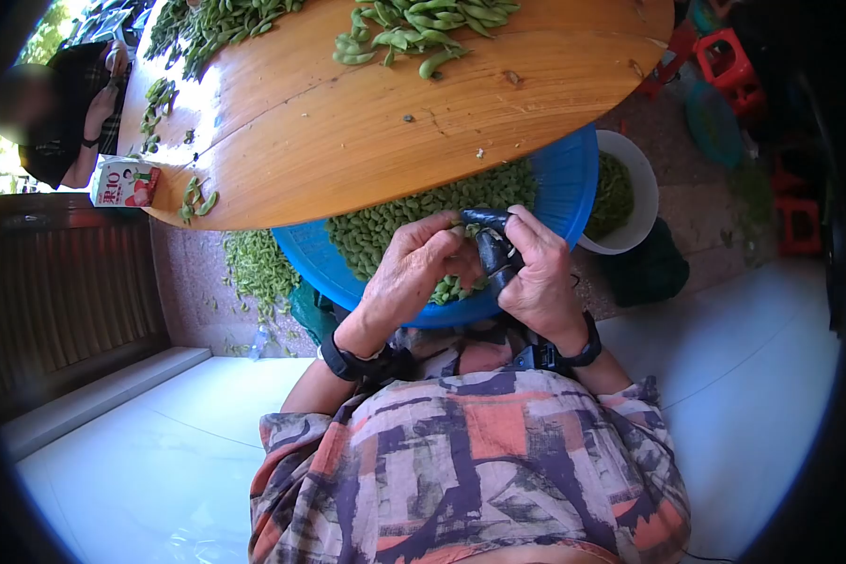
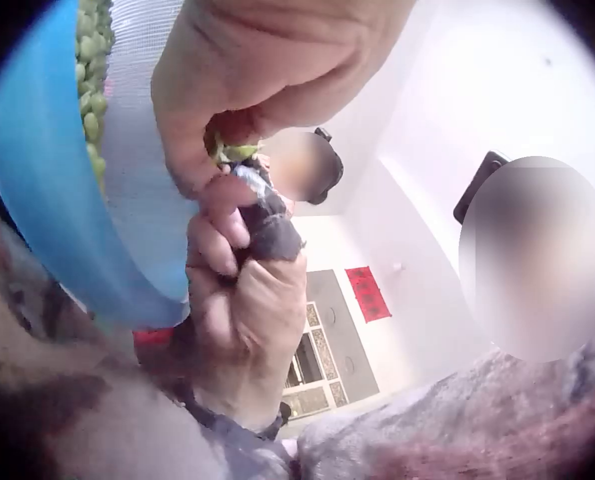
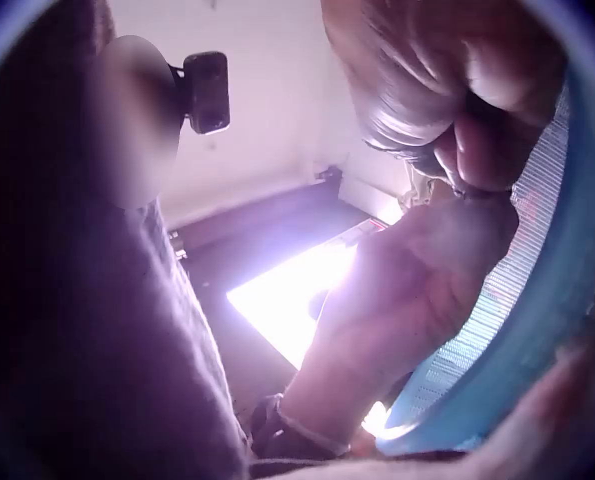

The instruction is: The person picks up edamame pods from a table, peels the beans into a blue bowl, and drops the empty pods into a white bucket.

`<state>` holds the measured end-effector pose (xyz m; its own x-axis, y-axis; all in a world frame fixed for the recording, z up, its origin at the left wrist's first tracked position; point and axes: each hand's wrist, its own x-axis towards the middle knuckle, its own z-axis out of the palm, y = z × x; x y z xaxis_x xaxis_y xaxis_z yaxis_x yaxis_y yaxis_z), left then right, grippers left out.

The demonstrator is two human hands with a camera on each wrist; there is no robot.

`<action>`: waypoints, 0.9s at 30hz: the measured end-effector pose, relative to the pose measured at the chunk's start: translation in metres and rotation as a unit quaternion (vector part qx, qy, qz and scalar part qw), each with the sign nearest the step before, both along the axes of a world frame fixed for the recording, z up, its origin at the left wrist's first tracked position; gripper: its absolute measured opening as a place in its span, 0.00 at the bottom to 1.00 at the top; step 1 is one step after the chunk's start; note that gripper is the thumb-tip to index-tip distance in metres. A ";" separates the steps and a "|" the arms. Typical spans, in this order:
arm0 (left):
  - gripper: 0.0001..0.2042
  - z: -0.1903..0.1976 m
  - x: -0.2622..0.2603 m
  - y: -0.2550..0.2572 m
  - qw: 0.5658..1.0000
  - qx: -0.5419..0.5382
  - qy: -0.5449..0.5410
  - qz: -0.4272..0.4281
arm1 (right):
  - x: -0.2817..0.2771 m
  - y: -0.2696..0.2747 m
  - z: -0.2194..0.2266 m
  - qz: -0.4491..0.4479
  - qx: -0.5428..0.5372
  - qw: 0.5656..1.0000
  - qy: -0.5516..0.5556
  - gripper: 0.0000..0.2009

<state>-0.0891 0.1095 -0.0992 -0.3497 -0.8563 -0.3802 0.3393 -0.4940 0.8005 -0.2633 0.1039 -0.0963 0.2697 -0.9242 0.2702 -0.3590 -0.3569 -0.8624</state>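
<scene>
Head view shows us both hands meeting above a blue basin (image 1: 585, 174) of shelled green beans (image 1: 371, 230). Our left hand (image 1: 412, 268) is partly closed, its thumb and fingers bent together in a pinch; in the left wrist view we see a bit of green pod (image 2: 240, 153) caught between them, right beside the other hand's fingertips. Our right hand (image 1: 540, 282) is curled too, with dark coverings (image 1: 494, 254) on its thumb and a finger, and these tips press in at the same pod from the other side. Exactly how the pod sits between the tips is too small for us to tell. The basin lies under our hands, partly beneath the edge of the wooden surface (image 1: 395, 122). Along the far side of that surface we have heaps of whole pods (image 1: 423, 26), with a few loose ones nearer the left end beside a drink carton (image 1: 127, 183). To the right of the basin stands a white bucket (image 1: 646, 211) with green stuff inside, and on the floor to the left lies a spread of green husks (image 1: 256, 271). Another person (image 1: 70, 108) is at the surface's left end.
</scene>
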 end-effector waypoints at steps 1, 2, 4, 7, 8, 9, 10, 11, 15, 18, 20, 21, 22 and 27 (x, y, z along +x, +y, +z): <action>0.12 -0.005 0.001 0.000 0.999 0.008 0.042 0.008 | 0.000 0.000 0.000 0.001 -0.001 1.000 0.001 0.17; 0.10 -0.008 0.002 0.000 0.996 0.017 0.085 0.016 | 0.001 -0.001 -0.002 -0.007 -0.014 1.000 0.008 0.17; 0.10 -0.010 -0.003 0.000 0.994 0.021 0.105 0.030 | 0.002 -0.002 -0.002 -0.015 -0.028 0.999 0.016 0.17; 0.09 -0.019 -0.006 0.000 0.994 0.010 0.103 0.043 | 0.004 -0.002 -0.001 -0.024 -0.032 0.999 0.016 0.17; 0.09 -0.021 -0.007 0.000 0.996 -0.005 0.082 0.043 | 0.005 -0.001 -0.001 -0.031 -0.036 0.999 0.015 0.16; 0.09 -0.020 -0.009 0.000 0.996 -0.006 0.082 0.043 | 0.006 -0.001 -0.001 -0.037 -0.039 0.998 0.015 0.16; 0.09 -0.019 -0.010 0.001 0.995 0.007 0.076 0.057 | 0.007 -0.002 -0.003 -0.036 -0.039 0.998 0.015 0.16; 0.09 -0.018 -0.012 0.001 0.995 0.020 0.070 0.071 | 0.007 -0.003 -0.006 -0.031 -0.032 0.999 -0.022 0.14; 0.08 -0.021 0.001 0.000 0.995 0.002 0.085 0.049 | -0.004 -0.003 -0.005 0.067 0.358 0.865 -0.346 0.08; 0.08 -0.011 0.004 -0.002 0.999 0.018 0.042 0.018 | -0.012 -0.007 -0.015 0.112 0.382 0.826 -0.399 0.13; 0.09 -0.002 -0.001 -0.003 0.998 0.037 0.014 0.051 | -0.011 -0.007 -0.017 0.132 0.384 0.815 -0.414 0.15; 0.09 -0.003 -0.001 -0.003 0.998 0.037 0.013 0.051 | -0.009 -0.005 -0.016 0.111 0.349 0.846 -0.387 0.19; 0.08 -0.003 0.000 -0.003 0.998 0.027 0.031 0.048 | -0.007 -0.003 -0.015 0.090 0.314 0.874 -0.359 0.23; 0.09 -0.010 0.002 -0.001 0.997 0.007 0.067 0.034 | -0.001 0.002 -0.011 0.030 0.232 0.944 -0.234 0.26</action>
<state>-0.0867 0.1085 -0.1088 -0.3393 -0.8747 -0.3462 0.4753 -0.4770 0.7393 -0.2641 0.1059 -0.1070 0.2759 -0.9595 -0.0568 0.1094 0.0900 -0.9899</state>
